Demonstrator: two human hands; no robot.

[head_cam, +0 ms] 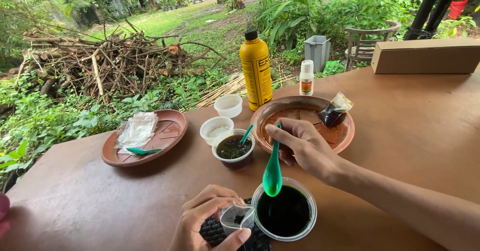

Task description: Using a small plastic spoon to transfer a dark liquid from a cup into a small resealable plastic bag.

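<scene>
Head view showed the right hand (305, 148) pinching a green spoon (273, 173) bowl-down over the dark-filled clear cup (284, 212) at the worktop's (410, 131) near edge, while the left hand (210, 221) gripped a small emptied plastic pouch (236, 216) tilted against that cup's rim.

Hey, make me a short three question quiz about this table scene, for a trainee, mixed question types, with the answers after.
1. True or false: the right hand holds a green spoon over the clear cup of dark liquid.
2. What does the left hand hold? A) a small clear plastic cup B) the yellow bottle C) the cardboard box
3. Fill in: on the left clay plate lie clear plastic bags and a green ____.

Key: 1 true; 2 A; 3 spoon.
</scene>
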